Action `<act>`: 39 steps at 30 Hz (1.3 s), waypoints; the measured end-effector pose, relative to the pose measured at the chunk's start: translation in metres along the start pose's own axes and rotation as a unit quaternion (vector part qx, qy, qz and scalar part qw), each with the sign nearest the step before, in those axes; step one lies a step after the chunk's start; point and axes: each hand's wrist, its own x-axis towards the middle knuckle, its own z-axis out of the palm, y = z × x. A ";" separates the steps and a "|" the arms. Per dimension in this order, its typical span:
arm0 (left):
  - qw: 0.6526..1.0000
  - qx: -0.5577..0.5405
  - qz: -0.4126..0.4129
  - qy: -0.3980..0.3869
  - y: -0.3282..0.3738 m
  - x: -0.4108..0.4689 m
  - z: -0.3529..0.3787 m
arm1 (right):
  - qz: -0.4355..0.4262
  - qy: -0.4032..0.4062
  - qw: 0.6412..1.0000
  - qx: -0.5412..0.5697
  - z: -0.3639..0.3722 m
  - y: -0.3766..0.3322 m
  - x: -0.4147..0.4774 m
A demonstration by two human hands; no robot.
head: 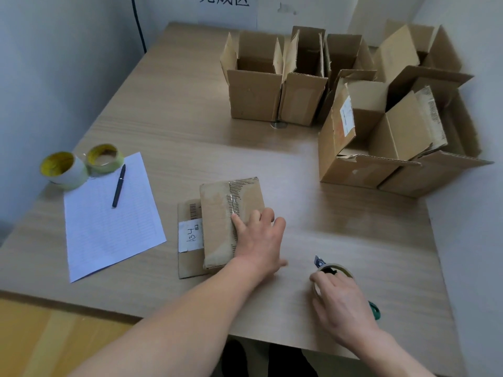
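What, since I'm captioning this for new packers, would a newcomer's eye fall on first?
First the left hand, pressed flat on a closed small box at the table's near middle, while the right hand grips a tape roll just to its right. Next the cluster of open cartons standing at the far right. At the left edge lie two spare tape rolls by a printed sheet with a pen on it.

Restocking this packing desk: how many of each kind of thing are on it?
Open brown cardboard boxes: 6
Closed taped cardboard box: 1
Flat cardboard piece: 1
Yellow-cored tape rolls: 2
Tape roll in right hand: 1
Black pen: 1
White paper sheet: 1
Total: 13
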 end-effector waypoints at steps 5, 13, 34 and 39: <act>0.940 -0.222 0.002 0.258 -0.041 -0.036 -0.013 | 0.029 0.045 0.997 0.064 -0.016 -0.010 0.012; 0.854 -0.428 -0.251 0.158 -0.057 -0.056 0.041 | 0.146 0.050 0.917 0.369 -0.011 -0.106 0.095; 0.934 -0.300 -0.188 0.042 -0.094 -0.007 0.008 | 0.050 -0.070 0.945 0.314 0.000 -0.075 0.124; 0.953 -0.188 -0.232 0.052 -0.077 0.006 -0.023 | 0.036 -0.162 0.944 0.286 -0.019 -0.054 0.129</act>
